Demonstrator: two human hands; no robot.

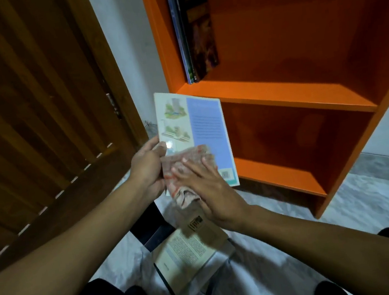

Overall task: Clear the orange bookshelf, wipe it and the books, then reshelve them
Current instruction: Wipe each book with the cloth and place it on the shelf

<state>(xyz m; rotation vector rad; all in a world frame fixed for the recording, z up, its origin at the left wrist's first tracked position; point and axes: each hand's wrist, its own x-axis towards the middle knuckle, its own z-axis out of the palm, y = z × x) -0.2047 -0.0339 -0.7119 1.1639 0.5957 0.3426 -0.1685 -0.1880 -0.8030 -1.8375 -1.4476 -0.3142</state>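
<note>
My left hand (147, 169) grips the left edge of a thin book (206, 123) with a pale blue back cover and small landscape pictures, held up in front of the orange bookshelf (277, 93). My right hand (215, 193) lies flat with straight fingers on a pinkish patterned cloth (185, 163), pressing it against the book's lower cover. Two dark books (195, 32) stand upright at the left end of the upper shelf. Below my hands, a small stack of books (191, 253) rests on the floor.
A dark wooden door (38, 117) fills the left side. A white wall strip separates it from the shelf. The floor (378, 198) is pale grey marble. My knees in dark clothing show at the bottom edge. The lower shelf compartments hold nothing.
</note>
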